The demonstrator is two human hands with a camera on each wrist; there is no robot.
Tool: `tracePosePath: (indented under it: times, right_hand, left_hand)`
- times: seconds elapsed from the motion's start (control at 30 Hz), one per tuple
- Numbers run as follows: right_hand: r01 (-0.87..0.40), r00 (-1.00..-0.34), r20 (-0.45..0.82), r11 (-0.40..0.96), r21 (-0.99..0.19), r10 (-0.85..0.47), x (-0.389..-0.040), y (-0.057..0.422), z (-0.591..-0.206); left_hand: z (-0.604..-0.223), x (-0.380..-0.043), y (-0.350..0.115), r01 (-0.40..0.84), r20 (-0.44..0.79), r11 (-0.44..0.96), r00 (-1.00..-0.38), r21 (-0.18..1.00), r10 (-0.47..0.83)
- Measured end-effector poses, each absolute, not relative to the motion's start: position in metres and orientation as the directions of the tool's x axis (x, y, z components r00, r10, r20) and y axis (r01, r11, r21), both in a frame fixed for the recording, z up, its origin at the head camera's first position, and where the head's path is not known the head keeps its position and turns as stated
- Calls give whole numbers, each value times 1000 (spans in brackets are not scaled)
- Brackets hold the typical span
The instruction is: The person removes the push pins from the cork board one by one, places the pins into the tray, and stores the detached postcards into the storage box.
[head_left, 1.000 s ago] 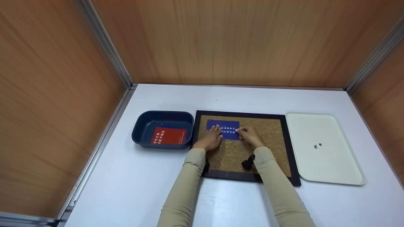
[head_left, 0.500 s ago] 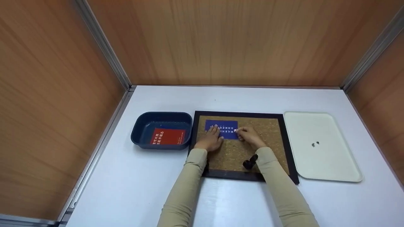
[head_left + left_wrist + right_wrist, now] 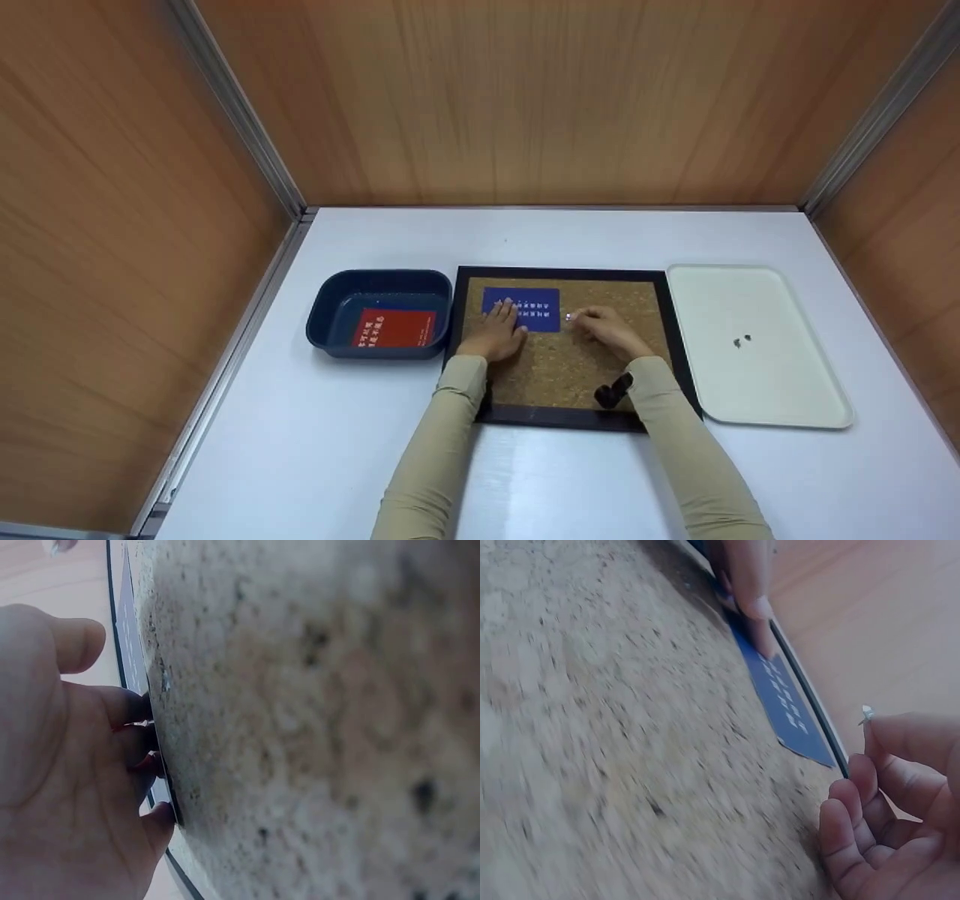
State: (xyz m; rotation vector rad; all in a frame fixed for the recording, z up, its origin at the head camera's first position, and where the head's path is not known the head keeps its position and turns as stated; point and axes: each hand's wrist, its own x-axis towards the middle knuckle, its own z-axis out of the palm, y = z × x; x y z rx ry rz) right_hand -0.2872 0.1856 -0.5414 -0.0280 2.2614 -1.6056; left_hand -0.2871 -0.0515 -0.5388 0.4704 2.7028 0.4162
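Note:
A blue card (image 3: 540, 309) with white lettering lies on the cork board (image 3: 536, 375), near its upper left. My left hand (image 3: 495, 334) rests on the card's left part, its fingertips pressing it against the cork; in the left wrist view those fingers (image 3: 131, 735) are extended. Just right of the card, my right hand (image 3: 609, 330) pinches a small shiny push pin (image 3: 867, 714) between thumb and index finger. The pin is apart from the card, its short point showing in the right wrist view. The remaining right fingers (image 3: 844, 840) are curled loosely.
A dark blue tub (image 3: 330, 341) with a red card (image 3: 397, 328) inside stands left of the board. On the right, a pale tray (image 3: 757, 390) holds two small dark bits (image 3: 742, 340). Wooden panels (image 3: 525, 105) enclose the white table (image 3: 300, 450).
My right hand has drawn back from the card's right edge, moving right with the push pin still pinched. The left hand stays on the card. The head view has shifted slightly.

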Motion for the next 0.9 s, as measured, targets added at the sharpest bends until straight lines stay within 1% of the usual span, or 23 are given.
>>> tracePosePath:
  times: [0.23,0.6,0.73,0.9]
  right_hand:
    - [164,-937,-265,386,-908,-227,-286,208,-536]
    - [119,-962,-213,438,-891,-171,-281,240,-524]
    - [120,-969,-205,460,-880,-140,-277,252,-521]
    - [151,-970,-220,451,-880,-104,-275,268,-519]
  left_hand:
    - [-540,-288,-53,274,-291,899,-879,341,378]
    - [-541,-289,-54,268,-299,893,-874,363,383]
    - [-540,-288,-54,270,-299,888,-871,372,390]
    - [-539,-289,-54,270,-296,881,-869,388,397]
